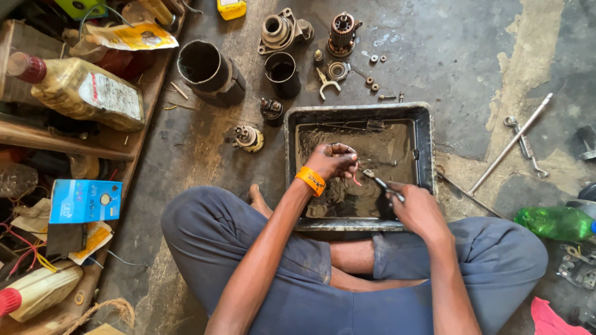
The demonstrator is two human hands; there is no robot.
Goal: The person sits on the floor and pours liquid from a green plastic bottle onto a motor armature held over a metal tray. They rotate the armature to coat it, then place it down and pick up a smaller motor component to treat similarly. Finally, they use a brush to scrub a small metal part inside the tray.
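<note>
I see the left hand (332,161) curled over the black rectangular metal tray (424,133) on the concrete floor, its grip clenched around a small part I cannot identify. The right hand (417,208), near the tray's front edge, is grasping a thin metal-tipped tool (380,182), pointed toward the left hand. Both hands are kept above the tray, probably so dirty liquid drips inside. Dismantled motor pieces (341,32) lie behind its far edge.
</note>
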